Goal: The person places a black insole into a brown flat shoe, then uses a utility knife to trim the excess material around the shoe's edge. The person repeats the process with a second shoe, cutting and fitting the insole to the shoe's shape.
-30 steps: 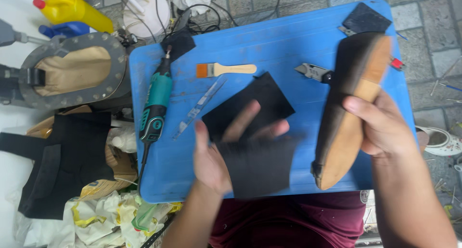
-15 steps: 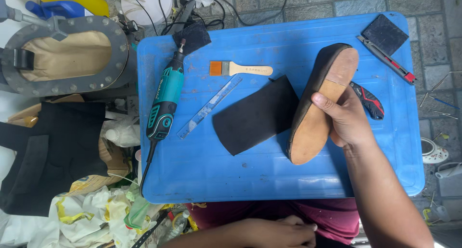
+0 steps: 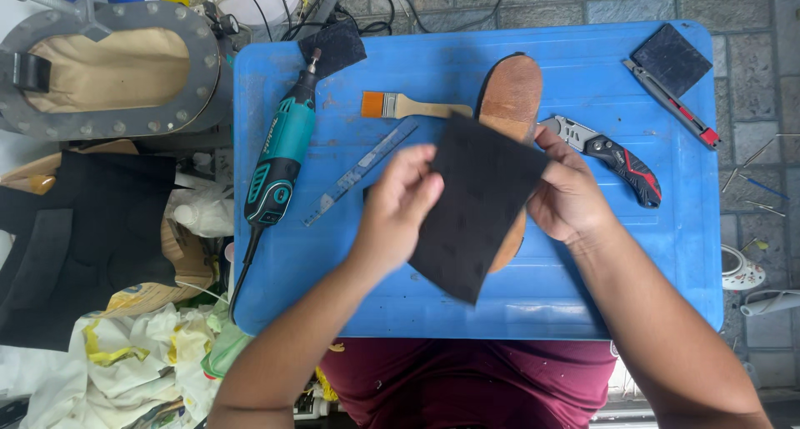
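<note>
Head view — both hands' fingers [image 3: 417, 175] pinch the black sheet [image 3: 475, 204], long axis tilted upper-right to lower-left

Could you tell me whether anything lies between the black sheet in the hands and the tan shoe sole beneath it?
Nothing visible does. The left hand and right hand hold the black sheet directly over the tan sole; the brush and folding knife lie beside it.

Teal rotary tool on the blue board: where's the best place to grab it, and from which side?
Take the rotary tool around its thick teal body, coming from above. It lies flat, bit end up-right, cord trailing off the blue board, and both long sides look clear for a grip.
</note>
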